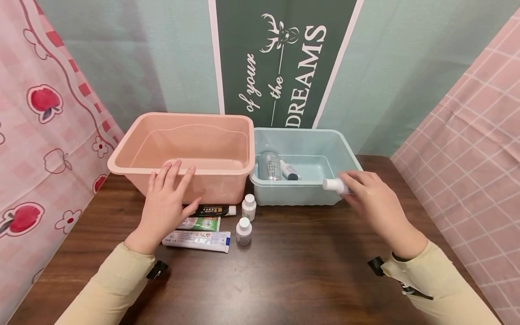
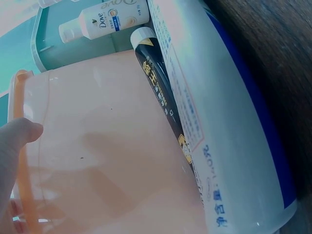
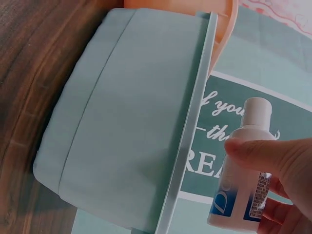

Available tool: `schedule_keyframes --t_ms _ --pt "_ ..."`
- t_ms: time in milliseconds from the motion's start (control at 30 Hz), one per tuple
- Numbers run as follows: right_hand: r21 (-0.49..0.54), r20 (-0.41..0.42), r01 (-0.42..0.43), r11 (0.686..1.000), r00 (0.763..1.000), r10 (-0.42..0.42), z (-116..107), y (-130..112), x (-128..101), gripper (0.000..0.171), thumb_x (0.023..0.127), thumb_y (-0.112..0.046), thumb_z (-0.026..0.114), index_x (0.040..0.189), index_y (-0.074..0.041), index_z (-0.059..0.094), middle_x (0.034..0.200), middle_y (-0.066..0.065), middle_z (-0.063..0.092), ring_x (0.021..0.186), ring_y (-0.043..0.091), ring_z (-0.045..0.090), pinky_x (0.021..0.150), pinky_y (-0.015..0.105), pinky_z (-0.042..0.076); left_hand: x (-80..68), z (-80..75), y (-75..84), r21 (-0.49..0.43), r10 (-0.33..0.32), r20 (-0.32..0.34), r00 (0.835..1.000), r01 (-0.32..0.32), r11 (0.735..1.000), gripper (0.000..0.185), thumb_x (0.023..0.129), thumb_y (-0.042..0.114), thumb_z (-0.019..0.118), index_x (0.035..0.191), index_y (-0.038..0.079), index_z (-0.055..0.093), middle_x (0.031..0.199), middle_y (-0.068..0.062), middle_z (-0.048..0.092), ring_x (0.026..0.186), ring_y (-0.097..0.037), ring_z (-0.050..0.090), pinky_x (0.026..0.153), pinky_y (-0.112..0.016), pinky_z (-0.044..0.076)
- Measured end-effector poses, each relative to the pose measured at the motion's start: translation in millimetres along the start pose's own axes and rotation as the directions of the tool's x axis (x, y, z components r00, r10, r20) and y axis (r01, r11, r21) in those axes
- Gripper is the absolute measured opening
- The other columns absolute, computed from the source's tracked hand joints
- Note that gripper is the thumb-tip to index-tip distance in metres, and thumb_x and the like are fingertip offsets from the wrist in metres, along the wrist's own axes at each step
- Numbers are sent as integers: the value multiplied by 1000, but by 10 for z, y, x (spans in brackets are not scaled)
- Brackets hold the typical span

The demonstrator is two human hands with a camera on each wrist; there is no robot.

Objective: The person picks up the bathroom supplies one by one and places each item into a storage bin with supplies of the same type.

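My right hand [image 1: 375, 198] grips a small white Dove bottle [image 3: 239, 185] between thumb and fingers, its cap pointing left in the head view. It is held by the front right rim of the light blue bin [image 1: 294, 194]. Inside that bin lie a clear bottle [image 1: 269, 166] and a small white bottle with a dark cap [image 1: 289, 170]. At the pink bin [image 1: 231, 189], my left hand [image 1: 168, 203] has its fingers loosely spread at the front rim and grasps nothing. Its thumb [image 2: 22, 131] shows beside that rim in the left wrist view.
Below the pink bin lie a black toothpaste tube [image 1: 215, 211], a green and white tube [image 1: 207, 224] and a white tube with a blue end [image 1: 199, 240]. Two white bottles, one behind [image 1: 249, 210] and one in front [image 1: 243, 232], stand upright beside them. Curtains hang around the table.
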State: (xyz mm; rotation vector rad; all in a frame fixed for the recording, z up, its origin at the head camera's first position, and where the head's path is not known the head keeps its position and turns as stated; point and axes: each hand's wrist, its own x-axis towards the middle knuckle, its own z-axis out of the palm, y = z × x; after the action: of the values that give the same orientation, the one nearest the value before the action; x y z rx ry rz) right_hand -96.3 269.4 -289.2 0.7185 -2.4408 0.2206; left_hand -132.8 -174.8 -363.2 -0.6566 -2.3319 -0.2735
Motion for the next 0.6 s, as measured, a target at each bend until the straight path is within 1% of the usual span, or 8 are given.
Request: schedule_keyframes --t_ms 200,433,600 --pt "-1 -8 -11 1000 1000 11 -27 11 29 48 63 1 79 109 -3 65 102 17 62 95 38 54 74 52 44 -3 3 -8 -2 0 4 1000 0 1000 71 75 42 60 135 8 44 139 -25 33 129 -43 28 99 -64 18" --pt "5 2 6 1000 1000 -6 -36 20 61 48 65 0 79 111 -2 64 103 17 62 95 38 54 75 51 44 -9 5 -5 -1 0 6 1000 0 1000 71 74 41 61 135 8 44 139 -25 33 128 -44 29 98 -65 19" --pt "-1 10 10 1000 1000 -10 -71 25 146 48 65 1 78 111 -4 64 103 16 61 97 37 53 76 51 44 -5 0 -12 2 1 5 1000 -1 1000 71 74 41 61 135 8 44 139 -26 34 127 -44 30 99 -65 18"
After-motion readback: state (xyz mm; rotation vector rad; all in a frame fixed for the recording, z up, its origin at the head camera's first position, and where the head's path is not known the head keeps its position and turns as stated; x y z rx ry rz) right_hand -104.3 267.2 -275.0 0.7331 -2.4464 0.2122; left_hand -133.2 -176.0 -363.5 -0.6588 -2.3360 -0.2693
